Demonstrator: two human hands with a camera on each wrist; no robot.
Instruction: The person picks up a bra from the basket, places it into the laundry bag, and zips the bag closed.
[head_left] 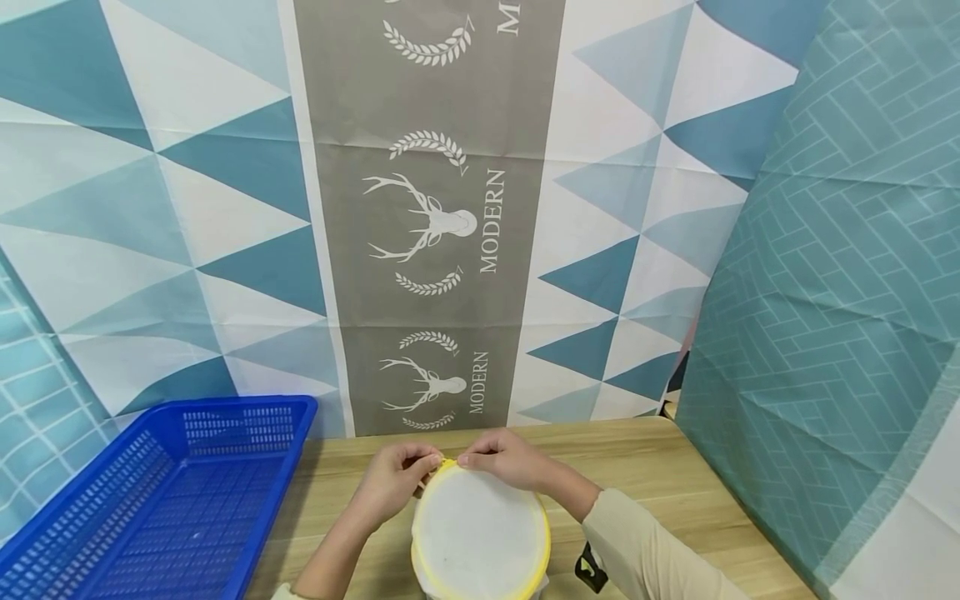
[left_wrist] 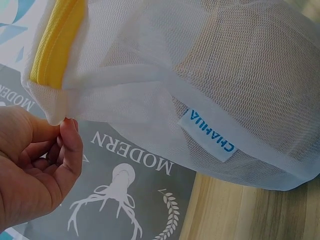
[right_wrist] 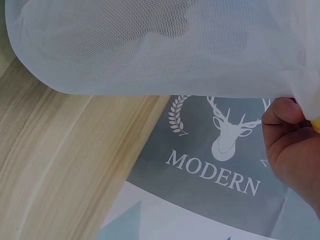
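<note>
A round white mesh laundry bag point(head_left: 480, 529) with a yellow zipper point(head_left: 546, 550) around its top stands on the table in the head view. My left hand point(head_left: 393, 483) pinches its far rim between thumb and forefinger; the left wrist view has the left hand point(left_wrist: 42, 160) at a fabric corner by the yellow zipper band point(left_wrist: 57, 42). Close beside it, my right hand point(head_left: 510, 461) grips the same rim, thumb on top. In the right wrist view the right hand point(right_wrist: 295, 142) holds the bag's edge. A CHAHUA label point(left_wrist: 207, 134) is sewn to the mesh side.
A blue plastic basket point(head_left: 288, 475) with perforated sides stands at the left on the wood-grain table point(head_left: 637, 467). Behind rises a patterned cloth point(head_left: 427, 108) with deer prints, and a teal cloth point(head_left: 840, 333) hangs at the right. A small black object point(head_left: 590, 570) shows by the right sleeve.
</note>
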